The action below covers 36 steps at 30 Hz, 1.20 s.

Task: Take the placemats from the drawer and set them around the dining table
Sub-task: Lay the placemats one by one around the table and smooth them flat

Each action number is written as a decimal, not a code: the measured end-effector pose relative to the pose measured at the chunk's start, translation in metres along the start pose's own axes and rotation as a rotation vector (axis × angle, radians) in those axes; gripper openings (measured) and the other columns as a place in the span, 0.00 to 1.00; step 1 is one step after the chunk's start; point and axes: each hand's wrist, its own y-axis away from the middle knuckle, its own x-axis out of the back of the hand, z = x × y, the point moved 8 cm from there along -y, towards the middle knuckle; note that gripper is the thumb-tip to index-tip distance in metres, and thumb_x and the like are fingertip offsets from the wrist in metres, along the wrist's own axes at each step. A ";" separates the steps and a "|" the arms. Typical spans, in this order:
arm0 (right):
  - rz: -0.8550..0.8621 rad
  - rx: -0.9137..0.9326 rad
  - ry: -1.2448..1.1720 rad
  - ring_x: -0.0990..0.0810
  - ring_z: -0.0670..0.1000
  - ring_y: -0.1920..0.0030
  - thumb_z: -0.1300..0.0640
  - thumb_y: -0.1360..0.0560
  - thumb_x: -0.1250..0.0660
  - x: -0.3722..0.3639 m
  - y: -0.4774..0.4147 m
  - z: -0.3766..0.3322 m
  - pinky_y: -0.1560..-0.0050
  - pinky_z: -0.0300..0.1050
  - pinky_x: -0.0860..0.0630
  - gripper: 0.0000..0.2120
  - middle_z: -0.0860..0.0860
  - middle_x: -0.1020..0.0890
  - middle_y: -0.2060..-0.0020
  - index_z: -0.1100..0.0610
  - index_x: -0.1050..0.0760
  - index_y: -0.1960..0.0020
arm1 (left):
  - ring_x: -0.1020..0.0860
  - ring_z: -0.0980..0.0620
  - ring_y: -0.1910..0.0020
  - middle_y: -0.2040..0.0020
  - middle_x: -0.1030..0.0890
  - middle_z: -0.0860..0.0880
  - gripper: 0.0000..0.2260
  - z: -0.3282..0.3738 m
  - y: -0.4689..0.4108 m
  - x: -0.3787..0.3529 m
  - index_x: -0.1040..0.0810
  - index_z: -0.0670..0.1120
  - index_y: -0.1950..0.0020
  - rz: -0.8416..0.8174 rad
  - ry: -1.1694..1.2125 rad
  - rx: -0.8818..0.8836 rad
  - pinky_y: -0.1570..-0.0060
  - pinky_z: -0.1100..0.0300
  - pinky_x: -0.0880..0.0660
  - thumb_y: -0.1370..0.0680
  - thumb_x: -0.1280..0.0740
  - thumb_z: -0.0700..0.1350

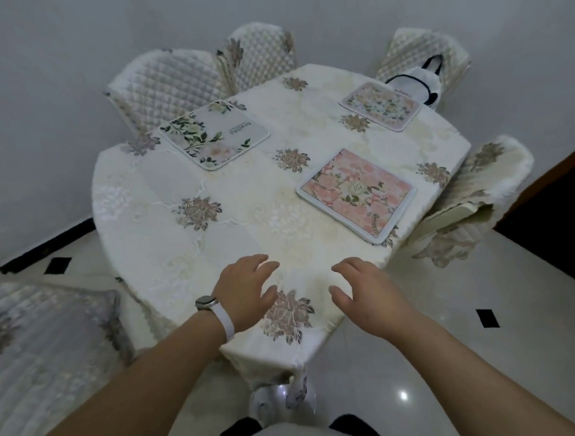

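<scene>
Left hand (248,286) and right hand (361,293): both hovering spread and empty above the table (155,245) at 6 o'clock. Three placemats lying: green (214,133) at 10, pink (357,194) at 2, pale (379,105) at 1. Advisable: squaring any further mat to its chair.

Three placemats lie flat on the dining table (213,248).
Green-leaf placemat (214,134) left, pink placemat (356,194) right, pale floral placemat (380,105) far.

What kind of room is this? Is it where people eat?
Most likely a home dining room. A table under a flowery cloth has padded chairs around it, and three placemats lie at different seats. The empty hands hover above the near edge.
</scene>
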 end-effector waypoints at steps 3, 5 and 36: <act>-0.009 0.070 0.032 0.27 0.53 0.36 0.46 0.20 0.39 0.001 -0.027 -0.006 0.37 0.50 0.29 0.22 0.49 0.26 0.33 0.53 0.29 0.29 | 0.26 0.42 0.36 0.34 0.24 0.44 0.23 -0.020 0.001 0.001 0.25 0.49 0.33 -0.001 -0.004 0.073 0.41 0.45 0.27 0.25 0.41 0.56; -0.031 0.115 0.043 0.27 0.53 0.35 0.45 0.20 0.40 -0.002 -0.042 -0.008 0.37 0.50 0.30 0.22 0.49 0.27 0.33 0.53 0.30 0.29 | 0.27 0.43 0.35 0.33 0.25 0.45 0.24 -0.028 0.004 0.001 0.25 0.49 0.32 -0.005 -0.005 0.122 0.40 0.45 0.28 0.25 0.41 0.56; -0.185 0.165 -0.085 0.26 0.54 0.43 0.45 0.22 0.40 0.020 -0.140 0.286 0.43 0.49 0.28 0.19 0.51 0.23 0.41 0.53 0.27 0.35 | 0.29 0.46 0.33 0.29 0.28 0.48 0.31 0.160 -0.195 -0.082 0.29 0.51 0.29 -0.171 -0.173 0.241 0.37 0.49 0.29 0.27 0.53 0.61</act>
